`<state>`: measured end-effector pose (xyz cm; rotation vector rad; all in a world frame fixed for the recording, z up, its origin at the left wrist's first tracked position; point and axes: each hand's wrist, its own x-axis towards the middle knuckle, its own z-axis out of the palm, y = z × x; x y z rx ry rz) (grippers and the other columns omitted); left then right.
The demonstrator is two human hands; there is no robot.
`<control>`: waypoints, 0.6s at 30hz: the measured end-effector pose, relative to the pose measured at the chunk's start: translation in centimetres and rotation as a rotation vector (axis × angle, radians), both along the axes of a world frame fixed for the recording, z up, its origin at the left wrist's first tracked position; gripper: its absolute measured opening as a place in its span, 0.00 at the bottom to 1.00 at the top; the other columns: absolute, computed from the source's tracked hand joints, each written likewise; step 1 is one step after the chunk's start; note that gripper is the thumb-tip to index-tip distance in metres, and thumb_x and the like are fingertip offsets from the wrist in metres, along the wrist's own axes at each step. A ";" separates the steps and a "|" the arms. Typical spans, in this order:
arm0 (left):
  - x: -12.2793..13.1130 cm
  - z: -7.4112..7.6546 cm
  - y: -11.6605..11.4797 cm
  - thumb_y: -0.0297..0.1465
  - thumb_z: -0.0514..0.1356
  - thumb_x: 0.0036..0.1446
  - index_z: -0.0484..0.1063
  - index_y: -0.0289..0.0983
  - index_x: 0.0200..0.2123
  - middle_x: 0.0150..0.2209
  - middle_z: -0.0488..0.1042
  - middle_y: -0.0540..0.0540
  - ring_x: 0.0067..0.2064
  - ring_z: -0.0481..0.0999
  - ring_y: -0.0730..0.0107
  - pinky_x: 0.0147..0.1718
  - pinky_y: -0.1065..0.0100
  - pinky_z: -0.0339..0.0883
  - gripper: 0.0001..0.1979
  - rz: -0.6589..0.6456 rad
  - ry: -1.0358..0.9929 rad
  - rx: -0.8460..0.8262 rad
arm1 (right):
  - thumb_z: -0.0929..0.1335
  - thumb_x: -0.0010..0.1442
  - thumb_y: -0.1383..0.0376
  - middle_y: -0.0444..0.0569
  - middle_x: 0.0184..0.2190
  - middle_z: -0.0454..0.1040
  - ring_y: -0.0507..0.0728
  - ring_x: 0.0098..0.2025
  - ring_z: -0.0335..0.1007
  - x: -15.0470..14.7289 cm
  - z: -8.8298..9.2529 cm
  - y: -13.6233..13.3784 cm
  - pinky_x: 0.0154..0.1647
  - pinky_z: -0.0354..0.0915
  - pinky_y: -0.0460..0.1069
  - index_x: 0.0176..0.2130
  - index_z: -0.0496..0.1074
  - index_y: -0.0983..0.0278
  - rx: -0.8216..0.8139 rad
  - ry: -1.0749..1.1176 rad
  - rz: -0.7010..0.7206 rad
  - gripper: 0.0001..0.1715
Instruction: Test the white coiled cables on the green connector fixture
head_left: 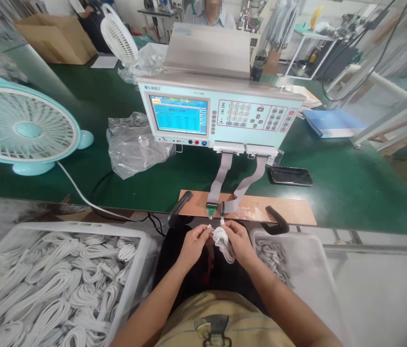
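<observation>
Both my hands meet just below a brown board [282, 210] at the table's near edge. My left hand [193, 243] pinches one plug end of a coiled white cable [222, 242], right under a small green connector [211, 208] on the board. My right hand [239, 239] grips the coil and its other plug end. Two grey ribbon cables [221, 177] run from the board up to a pale blue tester [217, 115] with a lit screen.
A white bin [144, 250] full of coiled white cables sits at my left; another bin [311, 260] with several cables at my right. A blue fan [22, 127], plastic bags [133, 144], a black phone [290, 176] and a blue folder [333, 123] lie on the green table. A person sits behind the tester.
</observation>
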<state>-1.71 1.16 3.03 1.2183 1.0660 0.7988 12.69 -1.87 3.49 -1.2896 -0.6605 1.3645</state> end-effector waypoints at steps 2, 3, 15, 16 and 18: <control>-0.7 0.5 0.5 0.37 0.54 0.54 0.71 0.34 0.26 0.22 0.67 0.52 0.26 0.65 0.75 0.28 0.73 0.61 0.13 -0.111 0.007 0.018 | 0.71 0.47 0.58 0.40 0.18 0.67 0.48 0.19 0.57 -0.4 0.0 0.1 0.23 0.55 0.44 0.25 0.69 0.64 -0.055 0.115 -0.040 0.12; -0.9 0.7 0.8 0.37 0.53 0.55 0.71 0.34 0.27 0.23 0.67 0.51 0.27 0.66 0.74 0.29 0.73 0.61 0.13 -0.147 -0.001 0.019 | 0.71 0.46 0.58 0.40 0.18 0.67 0.48 0.19 0.57 -0.5 -0.1 0.2 0.22 0.55 0.44 0.25 0.69 0.64 -0.072 0.155 -0.057 0.12; 1.0 -0.2 1.1 0.35 0.52 0.55 0.63 0.35 0.19 0.22 0.60 0.52 0.26 0.61 0.75 0.28 0.73 0.56 0.15 0.026 0.059 0.177 | 0.71 0.47 0.59 0.42 0.20 0.68 0.49 0.22 0.59 0.1 -0.6 0.6 0.26 0.57 0.45 0.26 0.72 0.65 -0.026 0.123 0.010 0.11; 1.0 -0.2 1.1 0.35 0.52 0.55 0.62 0.35 0.19 0.22 0.59 0.53 0.26 0.60 0.75 0.27 0.73 0.55 0.15 0.036 0.058 0.180 | 0.72 0.47 0.59 0.42 0.20 0.67 0.49 0.22 0.59 0.2 -0.6 0.6 0.26 0.57 0.45 0.26 0.72 0.65 -0.028 0.116 0.014 0.11; 1.1 -0.2 1.1 0.34 0.53 0.54 0.60 0.35 0.18 0.21 0.58 0.53 0.25 0.59 0.76 0.27 0.73 0.54 0.15 0.050 0.056 0.183 | 0.72 0.47 0.59 0.42 0.20 0.68 0.49 0.22 0.59 0.2 -0.7 0.7 0.27 0.57 0.45 0.26 0.72 0.65 -0.032 0.104 0.021 0.11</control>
